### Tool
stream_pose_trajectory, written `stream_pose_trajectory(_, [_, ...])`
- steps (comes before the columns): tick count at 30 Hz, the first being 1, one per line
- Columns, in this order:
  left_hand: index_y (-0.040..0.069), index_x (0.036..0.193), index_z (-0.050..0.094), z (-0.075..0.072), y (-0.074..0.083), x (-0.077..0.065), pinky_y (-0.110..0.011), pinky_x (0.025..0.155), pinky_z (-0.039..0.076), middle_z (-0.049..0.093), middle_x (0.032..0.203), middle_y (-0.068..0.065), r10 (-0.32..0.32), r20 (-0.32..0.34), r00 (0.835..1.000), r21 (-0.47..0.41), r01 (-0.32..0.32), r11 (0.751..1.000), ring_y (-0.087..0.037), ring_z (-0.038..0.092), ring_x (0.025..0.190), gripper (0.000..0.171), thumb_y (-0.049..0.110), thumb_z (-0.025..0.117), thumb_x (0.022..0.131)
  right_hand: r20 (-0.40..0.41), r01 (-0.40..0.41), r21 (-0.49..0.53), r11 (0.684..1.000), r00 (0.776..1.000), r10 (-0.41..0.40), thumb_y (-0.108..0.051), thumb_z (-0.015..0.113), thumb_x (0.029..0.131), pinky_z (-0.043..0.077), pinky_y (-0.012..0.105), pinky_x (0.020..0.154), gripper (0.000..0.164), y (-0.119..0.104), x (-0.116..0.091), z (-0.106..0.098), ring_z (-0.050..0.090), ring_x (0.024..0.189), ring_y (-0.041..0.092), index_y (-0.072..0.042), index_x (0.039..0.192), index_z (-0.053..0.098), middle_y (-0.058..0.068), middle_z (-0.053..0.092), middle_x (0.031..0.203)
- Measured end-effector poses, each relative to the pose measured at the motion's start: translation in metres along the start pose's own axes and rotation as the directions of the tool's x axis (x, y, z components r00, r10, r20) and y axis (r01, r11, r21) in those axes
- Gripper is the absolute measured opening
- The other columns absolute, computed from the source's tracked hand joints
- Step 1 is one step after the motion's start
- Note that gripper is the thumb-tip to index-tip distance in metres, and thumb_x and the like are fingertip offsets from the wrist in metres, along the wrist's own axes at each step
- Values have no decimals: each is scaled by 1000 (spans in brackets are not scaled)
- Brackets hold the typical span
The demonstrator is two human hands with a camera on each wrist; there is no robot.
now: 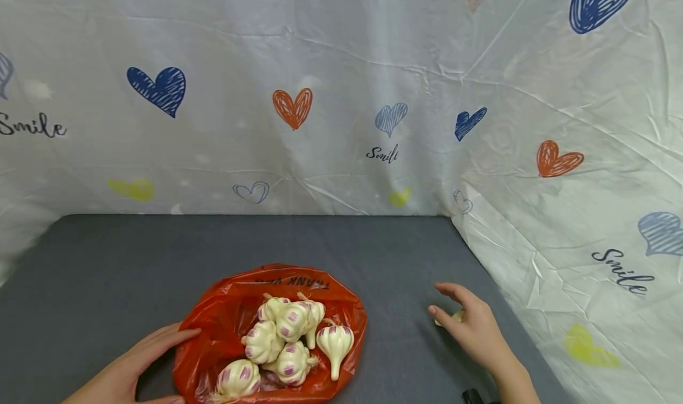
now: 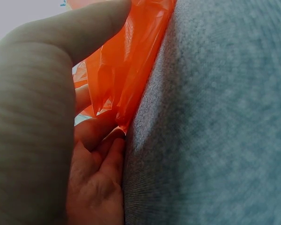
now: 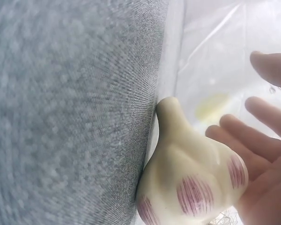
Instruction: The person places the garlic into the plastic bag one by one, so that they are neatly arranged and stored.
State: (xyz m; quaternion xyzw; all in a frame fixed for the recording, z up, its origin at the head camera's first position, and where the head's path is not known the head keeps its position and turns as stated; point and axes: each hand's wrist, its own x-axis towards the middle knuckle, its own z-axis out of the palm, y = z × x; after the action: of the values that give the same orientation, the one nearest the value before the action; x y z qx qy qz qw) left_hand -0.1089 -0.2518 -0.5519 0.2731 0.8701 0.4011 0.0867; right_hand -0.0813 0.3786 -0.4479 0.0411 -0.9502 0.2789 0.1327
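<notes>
An orange-red plastic bag [image 1: 213, 321] stands with its mouth spread, and several white garlic bulbs [image 1: 264, 342] with purple streaks lie inside. Against the bag's left side rests my left hand [image 1: 128, 365], its fingers spread along the rim. In the left wrist view the thumb [image 2: 91, 26] and fingers touch the crinkled plastic. My right hand [image 1: 477, 330] hovers around a single garlic bulb [image 3: 192, 173] on the table to the right of the bag. Its fingers are spread, apart from the bulb's neck, and most of that bulb is hidden from the head view.
Grey cloth covers the table [image 1: 395, 255]. A white sheet [image 1: 331, 172] printed with hearts and "Smile" hangs behind it and along its right edge. Part of a small black object [image 1: 472, 397] shows by my right wrist.
</notes>
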Motion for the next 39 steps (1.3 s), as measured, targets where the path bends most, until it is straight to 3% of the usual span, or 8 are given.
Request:
stream_pose_trajectory(4, [41,165,45,1,-1,0,-31,89,57,42,167,7,0,-2,1000,-4,0,1000,14,37,138,86,36,91,92,25,-27,7,1000,999,27,-30,86,98,59,49,90,48,2,-1,0,76,93,19,-8,138,71,12,73,135])
stream_pose_trajectory(8, [41,166,44,2,-6,0,-31,89,57,41,168,7,1,5,1000,-2,-1,1000,14,36,139,86,36,90,93,24,-44,6,999,999,44,-27,87,97,57,36,83,47,5,-2,-1,68,67,9,-10,138,72,15,73,134])
stream_pose_trajectory(15, [39,166,44,2,-8,1,-31,88,57,42,168,7,23,-7,1000,13,-23,1000,15,35,139,88,35,91,92,8,-46,-49,998,999,46,-30,89,96,57,55,96,46,10,-8,-4,71,121,30,-12,135,75,8,74,133])
stream_pose_trajectory(19, [39,166,45,2,-8,1,-31,88,57,42,168,7,33,-18,999,24,-33,999,15,35,139,88,34,92,92,6,-33,-71,997,999,34,-29,91,92,55,50,97,49,15,-11,-4,69,124,30,-14,136,74,6,73,135])
stream_pose_trajectory(26, [39,166,45,4,-9,0,-32,88,57,42,168,9,28,-14,1000,18,-28,999,16,35,139,87,33,91,93,11,54,-77,996,999,-54,-4,92,84,36,13,103,55,20,-13,-2,64,131,36,-9,135,72,9,70,138])
stream_pose_trajectory(29, [40,165,45,4,-8,0,-32,88,57,42,167,9,18,-13,1000,22,-18,1000,16,36,139,86,32,90,93,7,54,-77,996,999,-54,-2,92,84,40,19,105,56,19,-12,-2,64,130,37,-8,136,72,10,70,137])
stream_pose_trajectory(34, [41,165,45,3,-6,0,-32,88,57,42,167,10,17,-17,1000,34,-16,999,16,35,138,86,32,91,93,1,5,-78,997,1000,-5,-11,93,87,53,46,100,53,17,-12,-3,68,125,34,-8,136,72,7,72,135])
stream_pose_trajectory(39, [41,165,46,3,-3,1,-32,87,57,43,166,10,14,-28,1000,56,-13,998,16,35,138,86,36,92,91,-8,-31,-42,999,999,31,-16,92,89,56,38,93,49,16,-13,-3,70,119,30,-8,134,74,5,75,130])
